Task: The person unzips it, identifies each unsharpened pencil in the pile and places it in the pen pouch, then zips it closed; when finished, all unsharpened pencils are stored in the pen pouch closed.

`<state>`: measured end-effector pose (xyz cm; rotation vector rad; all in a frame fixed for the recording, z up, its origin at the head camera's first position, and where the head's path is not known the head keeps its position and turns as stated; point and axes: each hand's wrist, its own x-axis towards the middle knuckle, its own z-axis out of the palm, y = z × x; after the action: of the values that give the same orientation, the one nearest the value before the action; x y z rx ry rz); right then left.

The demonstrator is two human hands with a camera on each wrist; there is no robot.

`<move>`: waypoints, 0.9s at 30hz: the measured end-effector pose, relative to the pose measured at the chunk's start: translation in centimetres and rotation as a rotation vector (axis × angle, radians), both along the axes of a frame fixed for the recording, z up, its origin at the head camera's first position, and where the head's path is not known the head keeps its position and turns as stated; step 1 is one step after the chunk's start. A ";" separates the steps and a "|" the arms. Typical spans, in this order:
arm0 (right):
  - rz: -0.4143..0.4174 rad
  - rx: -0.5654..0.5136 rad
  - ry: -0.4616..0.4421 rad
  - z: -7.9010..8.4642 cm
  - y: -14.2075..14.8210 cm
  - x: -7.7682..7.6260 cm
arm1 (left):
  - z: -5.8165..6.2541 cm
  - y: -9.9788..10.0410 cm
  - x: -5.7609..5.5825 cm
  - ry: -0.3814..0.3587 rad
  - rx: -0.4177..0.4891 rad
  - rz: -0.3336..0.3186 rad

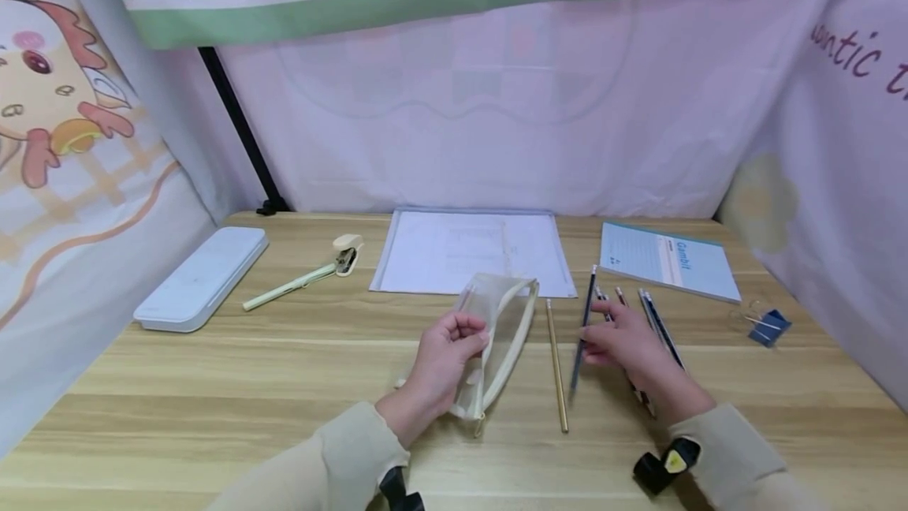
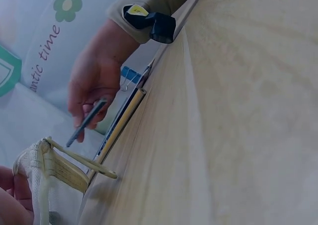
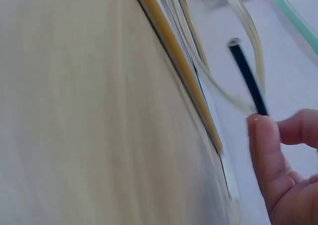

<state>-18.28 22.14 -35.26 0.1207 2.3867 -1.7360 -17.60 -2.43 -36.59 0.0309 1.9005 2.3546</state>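
Note:
My left hand pinches the edge of a pale mesh zip pouch, whose mouth gapes toward the right. In my right hand a dark pencil is pinched between thumb and fingers, raised off the table; the right wrist view shows the dark pencil sticking out past the fingertips. A gold pencil lies on the table between pouch and right hand. Several more pencils lie beneath and beside the right hand, partly hidden by it. The pouch's inside is mostly out of sight.
Behind the hands lie a white sheet in a clear folder and a blue notebook. A blue binder clip is at the right. At the left are a white case, a stapler and a pale green pen.

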 end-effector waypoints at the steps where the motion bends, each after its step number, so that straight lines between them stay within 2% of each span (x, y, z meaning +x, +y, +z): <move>1: -0.009 -0.051 0.010 -0.1 -0.5 0.1 | 0.0 0.1 0.0 0.005 0.000 -0.001; 5: -0.028 -0.215 0.025 -0.4 -3.0 0.3 | 0.1 0.5 0.2 0.009 0.010 -0.014; 13: -0.072 -0.379 -0.040 -1.1 -7.7 0.7 | 0.0 1.2 0.6 0.027 0.040 -0.018; 16: -0.041 -0.385 -0.064 -1.5 -8.9 1.2 | 0.1 1.4 0.7 0.025 0.048 -0.007; 22: 0.040 -0.318 -0.099 -1.8 -10.1 1.9 | 0.0 1.4 0.6 0.044 0.035 0.014; 27: 0.023 -0.263 -0.114 -1.5 -9.2 1.4 | -0.2 1.2 0.5 0.044 0.037 0.009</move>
<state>-16.93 12.98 -36.77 0.1489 2.0530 -1.9557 -17.15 -1.23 -36.82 0.0780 1.8798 2.4143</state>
